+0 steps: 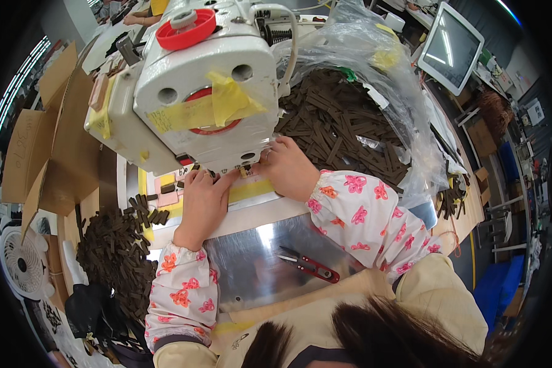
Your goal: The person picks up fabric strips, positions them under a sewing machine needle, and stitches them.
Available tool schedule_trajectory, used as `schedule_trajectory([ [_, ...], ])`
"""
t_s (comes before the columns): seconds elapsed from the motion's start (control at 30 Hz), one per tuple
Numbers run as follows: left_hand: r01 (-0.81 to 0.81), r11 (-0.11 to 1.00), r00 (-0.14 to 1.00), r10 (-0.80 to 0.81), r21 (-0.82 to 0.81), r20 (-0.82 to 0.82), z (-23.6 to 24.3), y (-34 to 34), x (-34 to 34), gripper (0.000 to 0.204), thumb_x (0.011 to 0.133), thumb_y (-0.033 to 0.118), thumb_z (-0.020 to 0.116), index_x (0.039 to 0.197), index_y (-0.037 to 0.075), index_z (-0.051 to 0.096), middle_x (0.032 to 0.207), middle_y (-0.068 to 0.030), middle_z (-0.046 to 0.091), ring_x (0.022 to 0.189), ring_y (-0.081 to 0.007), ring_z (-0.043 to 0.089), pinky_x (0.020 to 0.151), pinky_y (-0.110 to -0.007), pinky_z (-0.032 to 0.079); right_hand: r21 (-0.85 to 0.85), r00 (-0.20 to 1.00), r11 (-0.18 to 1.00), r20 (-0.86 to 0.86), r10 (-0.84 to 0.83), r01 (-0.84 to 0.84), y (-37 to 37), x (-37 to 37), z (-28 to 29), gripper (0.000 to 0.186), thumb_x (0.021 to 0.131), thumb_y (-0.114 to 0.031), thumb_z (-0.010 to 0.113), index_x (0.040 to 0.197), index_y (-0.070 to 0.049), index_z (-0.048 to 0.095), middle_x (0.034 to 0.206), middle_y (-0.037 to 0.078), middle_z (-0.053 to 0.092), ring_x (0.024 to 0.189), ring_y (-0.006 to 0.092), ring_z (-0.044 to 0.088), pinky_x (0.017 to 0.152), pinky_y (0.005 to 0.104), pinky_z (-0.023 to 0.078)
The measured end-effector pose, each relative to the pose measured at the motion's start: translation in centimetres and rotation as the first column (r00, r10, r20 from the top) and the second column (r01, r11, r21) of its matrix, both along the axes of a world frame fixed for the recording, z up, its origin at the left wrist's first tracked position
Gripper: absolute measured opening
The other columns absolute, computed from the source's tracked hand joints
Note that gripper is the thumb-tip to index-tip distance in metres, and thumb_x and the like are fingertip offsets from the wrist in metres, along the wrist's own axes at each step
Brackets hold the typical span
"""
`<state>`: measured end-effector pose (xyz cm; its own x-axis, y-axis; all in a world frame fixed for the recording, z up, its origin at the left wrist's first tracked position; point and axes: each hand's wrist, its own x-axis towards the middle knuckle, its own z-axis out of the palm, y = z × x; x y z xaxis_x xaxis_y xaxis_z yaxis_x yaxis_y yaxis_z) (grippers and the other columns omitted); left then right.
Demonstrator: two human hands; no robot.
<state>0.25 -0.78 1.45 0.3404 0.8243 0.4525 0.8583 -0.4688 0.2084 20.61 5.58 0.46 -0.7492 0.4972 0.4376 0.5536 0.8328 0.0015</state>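
Note:
My left hand (203,202) lies flat on the sewing bed just under the head of a white sewing machine (193,92), fingertips pressed toward the needle area. Across from it, my right hand (286,167) has its fingers curled down at the same spot. Between the two hands a small piece is pinned on a yellow-taped guide (251,188); the machine head hides most of it. Both forearms wear white sleeve covers with pink and orange flowers.
A heap of dark brown strips (340,126) spills from a clear plastic bag at the right. Another pile of them (116,245) lies at the left. Red thread snips (310,265) rest on the shiny metal plate (251,270). Cardboard boxes (49,147) and a fan (21,264) stand left; a screen (451,46) upper right.

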Motion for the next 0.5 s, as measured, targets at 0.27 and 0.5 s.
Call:
schedule_trajectory([
  [0.27, -0.004, 1.0, 1.0, 0.003, -0.021, -0.016, 0.1, -0.3, 0.2, 0.026, 0.079, 0.006, 0.055, 0.103, 0.012, 0.064, 0.068, -0.0101, 0.055, 0.071, -0.0271, 0.054, 0.08, -0.041, 0.038, 0.021, 0.995, 1.0, -0.102, -0.021, 0.023, -0.5, -0.3, -0.4, 0.014, 0.071, -0.012, 0.058, 0.08, -0.012, 0.068, 0.098, 0.001, 0.063, 0.099, 0.0181, 0.054, 0.094, 0.0383, 0.036],
  [0.5, 0.023, 0.999, 0.998, -0.026, 0.049, 0.056, 0.1, -0.7, 1.3, 0.017, 0.083, 0.006, 0.056, 0.098, 0.007, 0.063, 0.067, -0.0093, 0.054, 0.067, -0.0278, 0.052, 0.075, -0.04, 0.038, 0.047, 0.989, 0.999, -0.145, -0.006, 0.013, -0.5, -0.4, -1.1, 0.013, 0.069, -0.013, 0.06, 0.08, -0.012, 0.066, 0.084, 0.002, 0.061, 0.088, 0.0197, 0.056, 0.09, 0.0351, 0.038],
])
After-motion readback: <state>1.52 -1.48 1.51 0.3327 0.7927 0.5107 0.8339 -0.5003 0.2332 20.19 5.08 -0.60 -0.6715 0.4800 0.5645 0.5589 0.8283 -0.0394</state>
